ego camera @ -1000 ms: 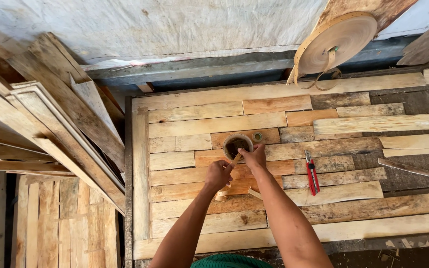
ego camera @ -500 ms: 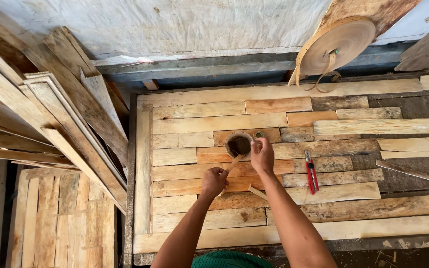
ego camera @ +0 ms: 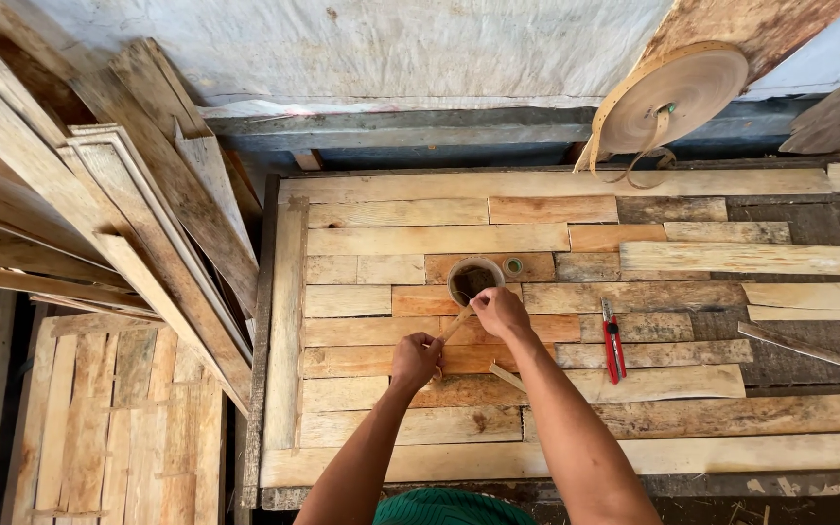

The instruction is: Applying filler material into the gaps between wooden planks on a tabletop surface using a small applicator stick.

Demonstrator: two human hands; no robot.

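Here, left hand fingers are closing on a strip; right hand fingers are pinching its tip at the pot rim on the worktop. Likely risk: a hard tug tipping the pot.

Bright even daylight, soft shadows, sharp focus, slight wide-angle edge distortion.

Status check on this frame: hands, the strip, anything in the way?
Left hand grips strip. Right hand pinches its upper end at the cup rim. Red cutter lies apart, right. Nothing blocking.
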